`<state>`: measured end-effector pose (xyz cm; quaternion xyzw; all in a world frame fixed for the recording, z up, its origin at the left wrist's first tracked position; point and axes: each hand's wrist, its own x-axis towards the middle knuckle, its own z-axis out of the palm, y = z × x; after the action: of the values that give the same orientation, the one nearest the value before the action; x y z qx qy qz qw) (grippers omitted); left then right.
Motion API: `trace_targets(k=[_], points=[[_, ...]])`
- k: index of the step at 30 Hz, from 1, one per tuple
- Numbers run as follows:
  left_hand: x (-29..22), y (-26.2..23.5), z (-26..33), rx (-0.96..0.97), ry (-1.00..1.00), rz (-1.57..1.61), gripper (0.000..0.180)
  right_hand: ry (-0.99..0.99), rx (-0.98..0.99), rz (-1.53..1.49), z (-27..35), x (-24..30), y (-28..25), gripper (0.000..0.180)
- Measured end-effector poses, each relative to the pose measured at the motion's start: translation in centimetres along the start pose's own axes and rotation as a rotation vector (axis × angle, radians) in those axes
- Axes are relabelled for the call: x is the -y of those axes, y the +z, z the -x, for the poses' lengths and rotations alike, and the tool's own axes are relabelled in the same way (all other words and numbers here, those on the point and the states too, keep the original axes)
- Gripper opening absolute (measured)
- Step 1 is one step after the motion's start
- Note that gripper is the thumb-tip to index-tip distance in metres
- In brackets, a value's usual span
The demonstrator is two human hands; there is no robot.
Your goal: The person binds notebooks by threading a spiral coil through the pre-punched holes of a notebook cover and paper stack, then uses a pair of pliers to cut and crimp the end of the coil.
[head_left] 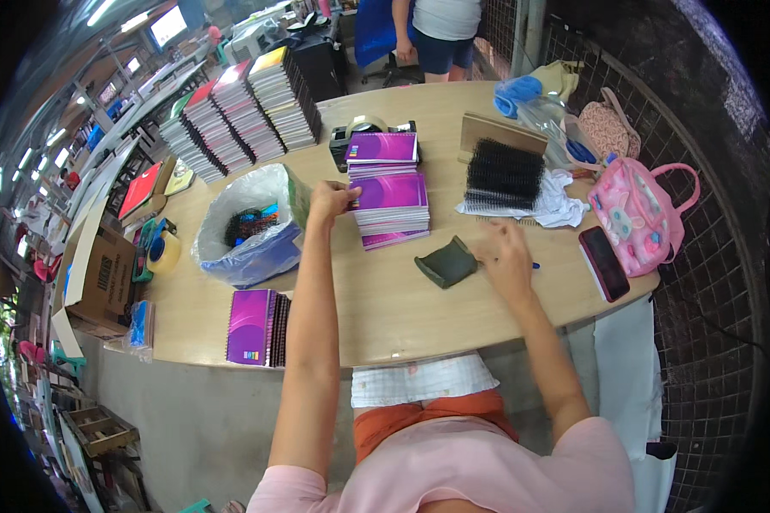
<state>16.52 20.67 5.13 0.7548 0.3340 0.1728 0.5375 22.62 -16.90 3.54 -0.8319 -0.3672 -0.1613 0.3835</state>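
Observation:
My left hand (332,202) reaches to the left edge of a stack of purple-covered booklets (390,191) in the middle of the table, its fingers closed at the edge of the upper booklets. My right hand (508,262), blurred by motion, hovers beside a dark green curved pad (447,262); its fingers are hard to make out. Just beyond it, a block of black binding wires (505,173) lies on a white cloth (565,198), in front of a cardboard piece (479,134). Several spiral-bound purple notebooks (253,327) lie at the front left edge.
Left of my left forearm stands a lined bin (252,261) with dark wire pieces inside. A tape dispenser (364,126) sits behind the booklets. Tall notebook stacks (248,107) fill the far left. A pink bag (637,214) and a phone (604,263) lie right; a person (445,34) stands beyond.

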Motion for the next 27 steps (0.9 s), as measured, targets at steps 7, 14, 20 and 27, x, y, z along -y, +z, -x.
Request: trace_targets(k=[7,14,20,27], points=[[-1.4,-1.6,3.4,-0.188,0.123,-0.011,0.021,-0.085,0.225,0.407,-6.8,-6.3,3.7,0.019],[0.7,1.9,21.8,-0.374,0.797,-0.12,0.07,-0.333,0.003,0.327,-5.7,-9.6,1.5,0.016],[5.2,4.5,27.6,-0.17,0.538,-0.148,0.047,-0.476,0.129,-0.063,-5.3,-3.0,-1.6,0.01],[4.5,7.7,26.6,-0.362,0.547,-0.056,0.019,-0.304,0.467,-0.422,-0.6,1.2,-2.0,0.015]])
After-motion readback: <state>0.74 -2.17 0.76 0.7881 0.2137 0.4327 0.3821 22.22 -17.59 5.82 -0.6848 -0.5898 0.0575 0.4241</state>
